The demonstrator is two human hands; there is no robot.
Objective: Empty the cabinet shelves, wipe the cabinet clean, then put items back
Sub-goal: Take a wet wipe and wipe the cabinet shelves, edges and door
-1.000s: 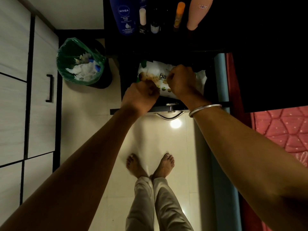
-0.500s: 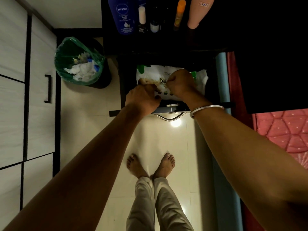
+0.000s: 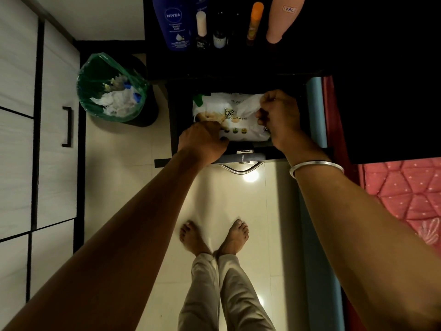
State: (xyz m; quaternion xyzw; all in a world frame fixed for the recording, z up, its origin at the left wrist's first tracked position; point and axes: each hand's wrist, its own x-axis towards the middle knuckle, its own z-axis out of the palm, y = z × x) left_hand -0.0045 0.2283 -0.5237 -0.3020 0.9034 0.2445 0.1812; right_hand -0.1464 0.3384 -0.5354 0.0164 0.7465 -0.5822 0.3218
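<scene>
The left hand (image 3: 202,142) presses curled fingers on the wipes pack (image 3: 229,118) in the open drawer (image 3: 241,157); the right hand (image 3: 278,115) pinches a white wipe (image 3: 250,105).

Blue bottle (image 3: 176,22) — "NIVEA Body Milk"; wipes pack (image 3: 229,115) — "Baby Wet Wipes".

The room is dim and yellowish. A lamp makes a bright spot on the shiny floor (image 3: 250,177). At twelve o'clock the cabinet (image 3: 358,56) is almost black. Edges bend.

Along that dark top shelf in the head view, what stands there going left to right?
Blue Nivea bottle → white-capped bottle → small dark bottle → orange tube → pink bottle.
</scene>
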